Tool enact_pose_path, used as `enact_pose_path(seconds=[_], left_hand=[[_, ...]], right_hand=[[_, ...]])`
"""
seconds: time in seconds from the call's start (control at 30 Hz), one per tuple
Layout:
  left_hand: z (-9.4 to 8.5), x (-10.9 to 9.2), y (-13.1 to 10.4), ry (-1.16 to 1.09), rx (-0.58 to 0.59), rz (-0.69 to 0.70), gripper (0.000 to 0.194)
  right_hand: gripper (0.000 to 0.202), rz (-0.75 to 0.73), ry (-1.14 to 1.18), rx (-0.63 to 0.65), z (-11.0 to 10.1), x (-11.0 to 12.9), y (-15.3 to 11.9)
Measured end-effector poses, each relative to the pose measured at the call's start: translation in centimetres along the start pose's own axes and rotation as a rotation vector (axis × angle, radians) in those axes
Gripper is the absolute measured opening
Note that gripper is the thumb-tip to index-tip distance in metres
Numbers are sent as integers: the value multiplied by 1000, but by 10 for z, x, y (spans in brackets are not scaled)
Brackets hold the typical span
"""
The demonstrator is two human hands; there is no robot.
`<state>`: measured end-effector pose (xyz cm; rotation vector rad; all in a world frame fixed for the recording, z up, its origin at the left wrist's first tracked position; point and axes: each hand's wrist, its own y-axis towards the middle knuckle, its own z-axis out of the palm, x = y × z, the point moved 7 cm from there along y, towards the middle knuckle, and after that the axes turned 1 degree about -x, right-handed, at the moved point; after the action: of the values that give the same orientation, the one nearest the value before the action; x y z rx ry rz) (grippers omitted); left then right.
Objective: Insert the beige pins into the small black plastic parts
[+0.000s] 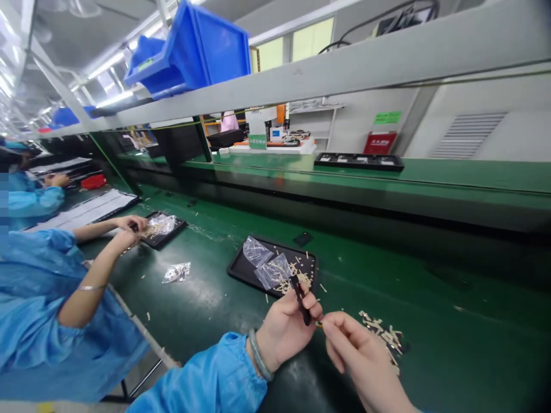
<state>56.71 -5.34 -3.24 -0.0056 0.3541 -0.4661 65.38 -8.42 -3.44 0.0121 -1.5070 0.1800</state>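
Observation:
My left hand [287, 326] is closed around a slim black part [301, 301], held upright above the green tabletop. Close beside it, my right hand [357, 353] pinches with thumb and forefinger at a tiny yellowish-and-dark piece [319, 324] by the black part's lower end. What exactly that piece is, I cannot make out. Behind my left hand lies a black tray [245, 274] with clear plastic bags [275, 269] and many small cream strips [301, 278]. Another pile of cream and dark strips [383, 332] lies on the table just beyond my right hand.
At the left, a co-worker in blue sleeves [34, 310] works over a second black tray [161, 240]. A crumpled silvery bag [177, 272] and a small dark flat piece [303, 238] lie on the table. A raised shelf [451, 178] and a metal beam with a blue bin [215, 51] run across behind.

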Motion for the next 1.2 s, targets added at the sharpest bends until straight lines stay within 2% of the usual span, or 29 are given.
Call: enact_pose_path(seconds=[0.2, 0.67, 1.2], left_hand=[[-4, 6, 1, -28, -5, -39, 20], [-3, 9, -3, -50, -11, -49, 19], [-2, 8, -3, -5, -31, -22, 16]], right_hand=[[37, 19, -48, 13, 10, -6, 0], [40, 22, -109, 25, 10, -2, 1], [38, 67, -46, 44, 12, -5, -2]])
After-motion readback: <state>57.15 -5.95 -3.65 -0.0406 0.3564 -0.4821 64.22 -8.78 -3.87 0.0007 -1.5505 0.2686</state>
